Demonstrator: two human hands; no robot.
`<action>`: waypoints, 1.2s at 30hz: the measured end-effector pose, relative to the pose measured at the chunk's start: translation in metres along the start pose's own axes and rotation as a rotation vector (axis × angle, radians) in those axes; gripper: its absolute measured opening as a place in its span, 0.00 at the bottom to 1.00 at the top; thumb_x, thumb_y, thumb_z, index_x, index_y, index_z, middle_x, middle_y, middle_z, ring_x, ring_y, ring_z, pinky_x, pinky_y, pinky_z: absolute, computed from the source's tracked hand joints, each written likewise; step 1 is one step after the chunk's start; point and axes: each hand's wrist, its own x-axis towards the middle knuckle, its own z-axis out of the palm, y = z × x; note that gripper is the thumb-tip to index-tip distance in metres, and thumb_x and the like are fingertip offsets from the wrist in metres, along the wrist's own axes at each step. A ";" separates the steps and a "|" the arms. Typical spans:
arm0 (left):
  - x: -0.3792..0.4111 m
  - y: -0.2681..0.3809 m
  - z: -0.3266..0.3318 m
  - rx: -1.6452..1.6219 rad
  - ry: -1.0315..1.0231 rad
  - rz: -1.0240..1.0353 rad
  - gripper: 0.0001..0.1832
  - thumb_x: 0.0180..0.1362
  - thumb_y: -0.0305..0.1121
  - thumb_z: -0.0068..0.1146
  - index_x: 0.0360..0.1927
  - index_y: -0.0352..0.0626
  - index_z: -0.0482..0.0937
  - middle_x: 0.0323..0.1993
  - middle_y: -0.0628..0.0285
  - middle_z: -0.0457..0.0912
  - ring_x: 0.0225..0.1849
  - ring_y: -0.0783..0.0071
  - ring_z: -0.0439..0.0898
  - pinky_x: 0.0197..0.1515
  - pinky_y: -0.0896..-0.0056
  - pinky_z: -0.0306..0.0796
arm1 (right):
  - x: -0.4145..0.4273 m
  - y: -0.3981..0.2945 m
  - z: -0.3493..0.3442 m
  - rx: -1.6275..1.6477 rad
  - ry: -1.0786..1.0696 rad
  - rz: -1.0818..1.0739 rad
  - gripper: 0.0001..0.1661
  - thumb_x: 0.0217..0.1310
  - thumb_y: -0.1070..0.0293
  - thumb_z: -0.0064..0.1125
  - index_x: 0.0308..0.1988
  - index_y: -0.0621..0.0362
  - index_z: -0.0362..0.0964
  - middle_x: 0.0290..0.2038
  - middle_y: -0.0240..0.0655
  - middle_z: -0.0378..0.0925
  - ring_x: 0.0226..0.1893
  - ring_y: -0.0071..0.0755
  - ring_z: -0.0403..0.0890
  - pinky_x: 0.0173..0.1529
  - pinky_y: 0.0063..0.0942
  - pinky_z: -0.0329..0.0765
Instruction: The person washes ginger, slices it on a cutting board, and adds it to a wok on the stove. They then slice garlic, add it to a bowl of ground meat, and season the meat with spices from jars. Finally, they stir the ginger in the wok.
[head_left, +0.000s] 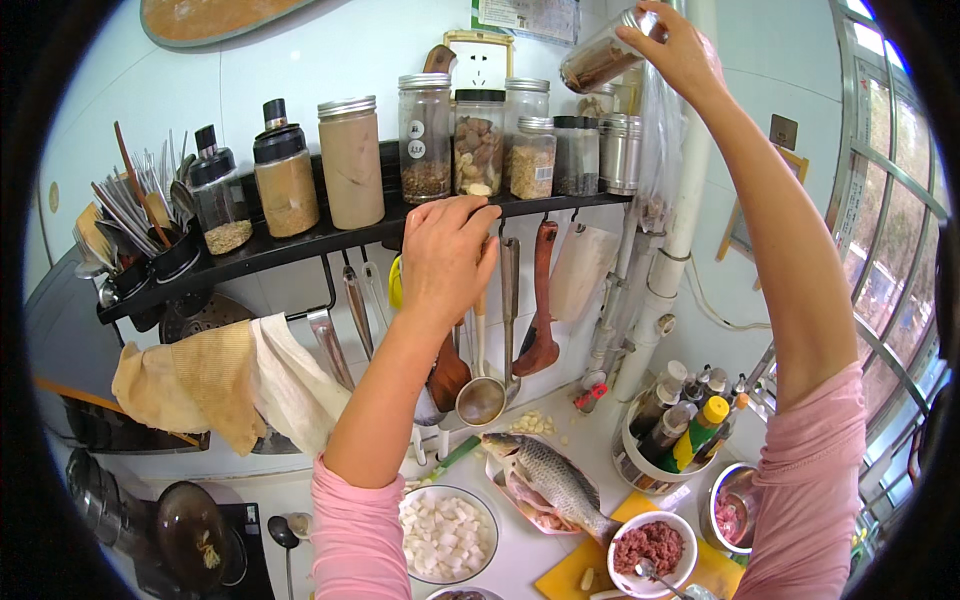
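Note:
High at the upper right, my right hand (679, 49) grips a tilted clear jar (606, 61) with brown pieces, probably a dried spice, inside. My left hand (450, 255) is at the front edge of the black wall shelf (292, 259), its fingertips near a jar of nuts (478, 142); whether it holds anything is unclear. Beside that jar stand a jar of dark peppercorn-like grains (425, 150) and a smaller jar of pale grains (532, 161). A tall beige-filled jar (351, 165) is farther left. Ladles and spatulas hang below the shelf, among them a red-brown ladle (541, 300).
On the counter lie a whole fish (551, 472) on a tray, a bowl of white cubes (448, 532), a bowl of minced meat (651, 555) and garlic cloves (534, 422). A bottle caddy (660, 476) stands right. Cloths (217, 375) hang left; a white pipe (679, 210) runs up the wall.

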 end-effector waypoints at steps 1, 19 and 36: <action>0.001 0.002 0.001 -0.011 0.004 -0.010 0.16 0.46 0.30 0.63 0.41 0.46 0.79 0.44 0.63 0.79 0.48 0.62 0.76 0.53 0.60 0.63 | 0.001 -0.003 0.003 -0.016 -0.041 0.021 0.34 0.45 0.45 0.64 0.51 0.52 0.72 0.31 0.41 0.79 0.33 0.41 0.80 0.39 0.37 0.76; -0.002 0.001 0.009 -0.026 0.041 -0.009 0.16 0.45 0.30 0.63 0.41 0.46 0.80 0.43 0.63 0.78 0.48 0.63 0.75 0.55 0.59 0.61 | 0.047 0.045 0.121 -0.275 -0.210 -0.146 0.35 0.55 0.40 0.55 0.56 0.50 0.70 0.47 0.44 0.79 0.47 0.43 0.79 0.50 0.37 0.75; 0.052 0.067 0.077 0.026 -0.205 0.022 0.40 0.45 0.48 0.67 0.60 0.44 0.67 0.67 0.57 0.58 0.62 0.55 0.63 0.57 0.55 0.61 | 0.027 0.017 0.115 -0.189 -0.144 -0.102 0.31 0.55 0.41 0.51 0.37 0.61 0.76 0.38 0.54 0.79 0.41 0.60 0.78 0.48 0.50 0.73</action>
